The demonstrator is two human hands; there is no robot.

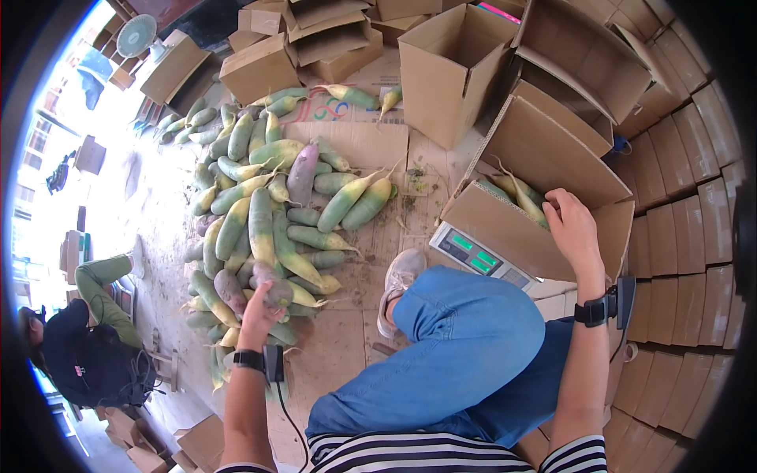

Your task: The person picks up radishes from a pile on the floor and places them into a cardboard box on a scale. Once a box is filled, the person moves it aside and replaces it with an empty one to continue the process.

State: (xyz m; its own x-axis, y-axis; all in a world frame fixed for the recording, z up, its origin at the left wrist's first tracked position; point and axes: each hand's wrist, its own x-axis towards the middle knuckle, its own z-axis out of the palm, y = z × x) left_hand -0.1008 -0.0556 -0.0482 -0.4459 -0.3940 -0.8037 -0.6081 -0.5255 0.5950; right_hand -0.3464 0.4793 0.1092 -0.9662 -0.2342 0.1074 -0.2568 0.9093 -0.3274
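Left hand (259,317): fingers curled round a purple radish (274,287), likely heavy, firm; best held mid-body. Right hand (573,235): fingers half-bent over box (512,231), grip unclear.

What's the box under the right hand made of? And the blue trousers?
The box looks like matte brown cardboard: it has stiff, flat panels. The blue trousers look like soft, dull cloth, maybe denim: they crease around the leg.
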